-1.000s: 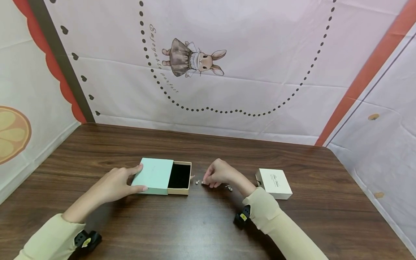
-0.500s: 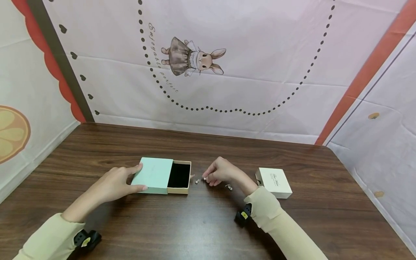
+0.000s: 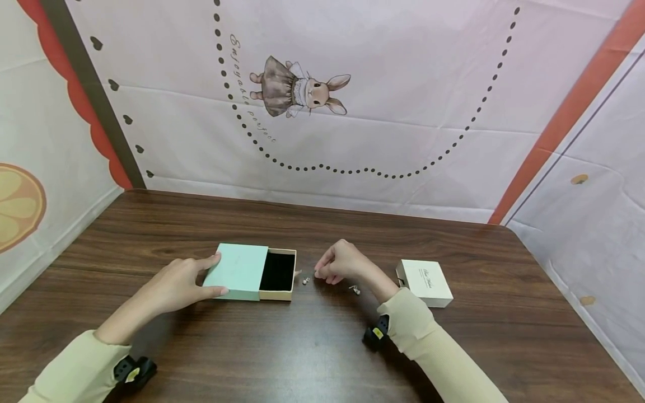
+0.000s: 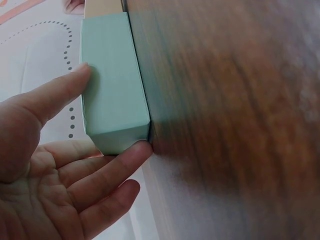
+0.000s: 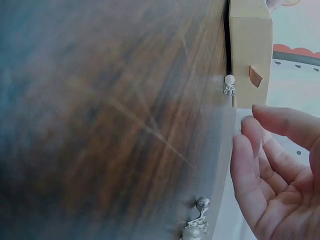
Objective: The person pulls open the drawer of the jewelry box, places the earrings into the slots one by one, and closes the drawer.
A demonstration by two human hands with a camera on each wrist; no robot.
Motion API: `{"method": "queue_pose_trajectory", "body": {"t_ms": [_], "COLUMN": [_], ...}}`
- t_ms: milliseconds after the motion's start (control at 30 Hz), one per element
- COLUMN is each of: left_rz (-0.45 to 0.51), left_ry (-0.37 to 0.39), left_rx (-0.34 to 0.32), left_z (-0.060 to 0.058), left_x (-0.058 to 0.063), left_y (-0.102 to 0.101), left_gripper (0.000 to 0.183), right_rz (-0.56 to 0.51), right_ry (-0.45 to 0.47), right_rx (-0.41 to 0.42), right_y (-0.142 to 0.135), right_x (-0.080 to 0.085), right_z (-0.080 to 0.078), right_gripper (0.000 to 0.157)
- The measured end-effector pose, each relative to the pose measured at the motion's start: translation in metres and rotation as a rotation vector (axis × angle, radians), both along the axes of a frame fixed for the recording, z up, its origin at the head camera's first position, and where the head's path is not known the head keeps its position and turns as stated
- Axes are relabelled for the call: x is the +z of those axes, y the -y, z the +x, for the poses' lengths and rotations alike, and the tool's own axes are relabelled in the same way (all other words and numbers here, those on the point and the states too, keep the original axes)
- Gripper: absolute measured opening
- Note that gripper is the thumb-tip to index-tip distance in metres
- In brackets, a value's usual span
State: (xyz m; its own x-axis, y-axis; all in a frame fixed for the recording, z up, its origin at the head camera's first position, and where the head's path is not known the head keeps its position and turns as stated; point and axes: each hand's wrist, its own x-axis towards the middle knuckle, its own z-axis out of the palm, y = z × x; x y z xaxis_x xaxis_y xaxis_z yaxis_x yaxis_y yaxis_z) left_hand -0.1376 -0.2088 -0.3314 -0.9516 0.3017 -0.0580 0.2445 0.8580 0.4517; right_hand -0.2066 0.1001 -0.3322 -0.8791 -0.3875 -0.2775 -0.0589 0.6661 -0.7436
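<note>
My left hand (image 3: 178, 282) holds the left end of a mint-green drawer-style jewelry box (image 3: 237, 271), thumb along one side in the left wrist view. Its cream drawer (image 3: 275, 298), lined in black, sticks out to the right. Just beyond the drawer's ribbon pull, my right hand (image 3: 344, 264) pinches a tiny pearl earring, mostly hidden by the fingertips. Between that hand and the drawer lies a pearl earring (image 5: 229, 81) with a sparkly silver setting. Another pearl-and-silver earring (image 5: 196, 225) rests on the table below the right wrist.
A small white box (image 3: 427, 284) with dark lettering stands right of my right forearm. Everything sits on a brown wood-grain table (image 3: 302, 358). A printed white cloth (image 3: 403, 101) hangs behind the table.
My right hand has lifted slightly from the table with the tiny pearl earring, which showed more at the fingertips half a second ago. The left hand and box stay put.
</note>
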Motion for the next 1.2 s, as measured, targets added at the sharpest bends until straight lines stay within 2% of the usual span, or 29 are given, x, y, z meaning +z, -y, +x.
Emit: {"method": "queue_pose_trajectory", "body": {"t_ms": [533, 800, 1000, 1200], "left_rz": [0.000, -0.009, -0.013, -0.015], "left_ry": [0.005, -0.004, -0.007, -0.028], "left_rx": [-0.002, 0.009, 0.022, 0.008], "left_z": [-0.001, 0.000, 0.000, -0.001], "left_x": [0.000, -0.001, -0.001, -0.002], "left_y": [0.001, 0.000, -0.001, 0.000], "left_gripper": [0.080, 0.080, 0.082, 0.080], "right_rz": [-0.056, -0.114, -0.123, -0.138], "right_ry": [-0.009, 0.019, -0.006, -0.043], "right_rx": [0.032, 0.057, 0.068, 0.042], "right_y": [0.005, 0.008, 0.011, 0.015], "right_x": [0.006, 0.009, 0.011, 0.013], "right_z": [-0.002, -0.004, -0.004, -0.004], "right_gripper": [0.008, 0.020, 0.021, 0.020]}}
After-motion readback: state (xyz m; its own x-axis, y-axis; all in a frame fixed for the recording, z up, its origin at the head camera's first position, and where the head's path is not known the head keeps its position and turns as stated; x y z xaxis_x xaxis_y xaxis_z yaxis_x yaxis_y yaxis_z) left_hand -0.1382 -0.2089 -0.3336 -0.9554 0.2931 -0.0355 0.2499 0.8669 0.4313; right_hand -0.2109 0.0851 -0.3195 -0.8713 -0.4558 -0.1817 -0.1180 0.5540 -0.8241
